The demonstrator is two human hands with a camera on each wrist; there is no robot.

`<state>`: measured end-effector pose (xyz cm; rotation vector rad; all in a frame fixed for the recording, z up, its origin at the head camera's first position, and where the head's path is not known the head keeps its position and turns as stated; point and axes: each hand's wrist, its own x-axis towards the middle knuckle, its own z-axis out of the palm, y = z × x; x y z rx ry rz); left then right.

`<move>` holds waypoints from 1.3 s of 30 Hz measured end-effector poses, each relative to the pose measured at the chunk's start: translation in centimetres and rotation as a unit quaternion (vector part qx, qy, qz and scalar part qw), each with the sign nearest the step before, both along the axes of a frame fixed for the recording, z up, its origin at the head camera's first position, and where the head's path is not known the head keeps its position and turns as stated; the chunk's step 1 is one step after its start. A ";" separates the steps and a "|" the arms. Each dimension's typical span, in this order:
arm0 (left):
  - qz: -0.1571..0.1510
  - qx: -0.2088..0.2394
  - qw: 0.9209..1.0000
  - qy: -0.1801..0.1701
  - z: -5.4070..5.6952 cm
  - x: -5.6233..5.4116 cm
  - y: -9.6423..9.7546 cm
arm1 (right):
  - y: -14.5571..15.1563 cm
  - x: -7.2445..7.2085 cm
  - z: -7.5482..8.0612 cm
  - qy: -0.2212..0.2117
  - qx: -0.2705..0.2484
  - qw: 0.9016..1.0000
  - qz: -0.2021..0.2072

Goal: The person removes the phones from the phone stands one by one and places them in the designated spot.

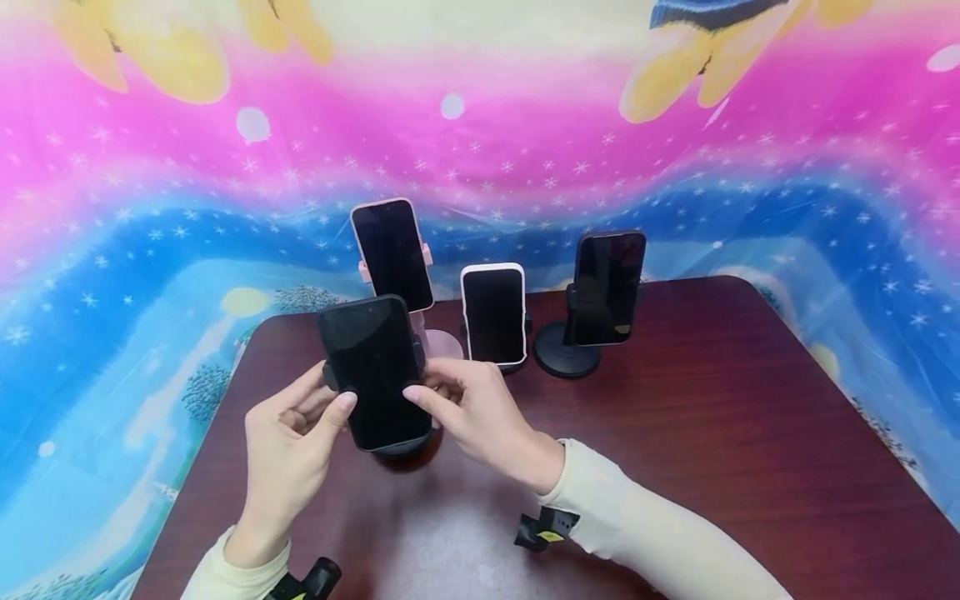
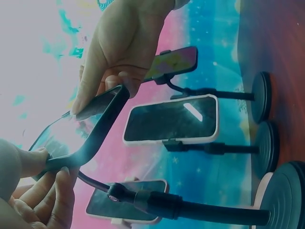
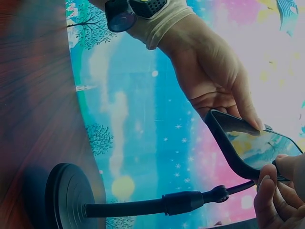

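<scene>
A smartphone (image 1: pixel 378 375) with a dark screen and black case sits tilted back in a black phone stand (image 3: pixel 186 204). My left hand (image 1: pixel 281 454) pinches its lower left side, thumb on the front edge and fingers round behind. On the opposite side, my right hand (image 1: pixel 487 417) grips it the same way, thumb tip over the screen's edge. In the right wrist view the stand's round base (image 3: pixel 71 195) rests on the table, its stem rising to the joint behind the phone. Both hands' fingertips behind the phone are partly hidden.
Behind stand a pink-cased phone (image 1: pixel 393 254) on a pink stand, a white-cased phone (image 1: pixel 495 317) on a black stand and a dark phone (image 1: pixel 611 287) on a black round base (image 1: pixel 566 354). The reddish-brown table (image 1: pixel 712 433) meets a colourful patterned cloth (image 1: pixel 487 158) at the back.
</scene>
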<state>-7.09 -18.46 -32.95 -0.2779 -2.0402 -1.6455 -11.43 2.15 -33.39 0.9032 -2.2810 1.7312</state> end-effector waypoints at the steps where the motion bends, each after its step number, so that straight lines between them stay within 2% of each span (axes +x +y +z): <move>1: -0.003 0.003 1.000 0.002 -0.1 0.0 0.1 | 0.1 0.1 -0.1 -0.001 0.000 1.000 0.000; 4: -0.021 0.029 0.999 0.002 -0.5 0.0 0.6 | 0.6 0.2 -0.2 -0.004 0.002 1.000 -0.005; 12: -0.057 0.045 0.997 0.014 -1.1 -0.5 2.1 | 2.4 0.5 -0.4 -0.005 0.010 1.000 -0.025; 19: -0.054 0.033 0.998 -0.013 -1.3 -0.6 3.9 | 4.3 0.8 -0.6 -0.015 0.017 0.999 -0.041; 25: -0.065 0.044 0.996 -0.041 -1.6 -0.8 5.2 | 5.7 1.3 -0.8 -0.023 0.018 0.998 -0.055; 31: -0.071 0.045 0.995 -0.050 -2.0 -0.9 6.1 | 6.7 1.7 -1.0 -0.028 0.012 0.998 -0.062; 39: -0.082 0.047 0.993 -0.068 -1.9 -1.4 7.2 | 7.8 1.8 -1.3 -0.012 0.013 0.996 -0.082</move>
